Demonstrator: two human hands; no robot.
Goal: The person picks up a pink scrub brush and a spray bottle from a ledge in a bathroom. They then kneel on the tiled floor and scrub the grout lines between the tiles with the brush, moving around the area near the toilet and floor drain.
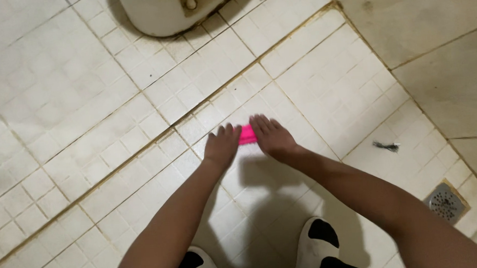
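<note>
left hand (221, 145): fingers flat, pressing brush end | right hand (270, 135): fingers spread, pressing other end | brush (246, 134): pink, on the tiled floor (89, 102), under both hands' fingertips, long axis running hand to hand, both equally near | drain (446, 202): well right

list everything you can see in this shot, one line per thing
scrubbing brush: 1, bright pink, on the floor at frame centre, pressed under both hands
tiled floor: 1, off-white small square tiles with brownish grout lines, fills most of the view
toilet base: 1, white, top edge left of centre
floor drain: 1, metal grate, round, lower right
dark clump of debris: 1, black-grey, on the tiles right of the hands
slippers: 2, white with black patches, bottom centre
left hand: 1, flat on the brush's left end
right hand: 1, flat on the brush's right end, fingers spread
</note>
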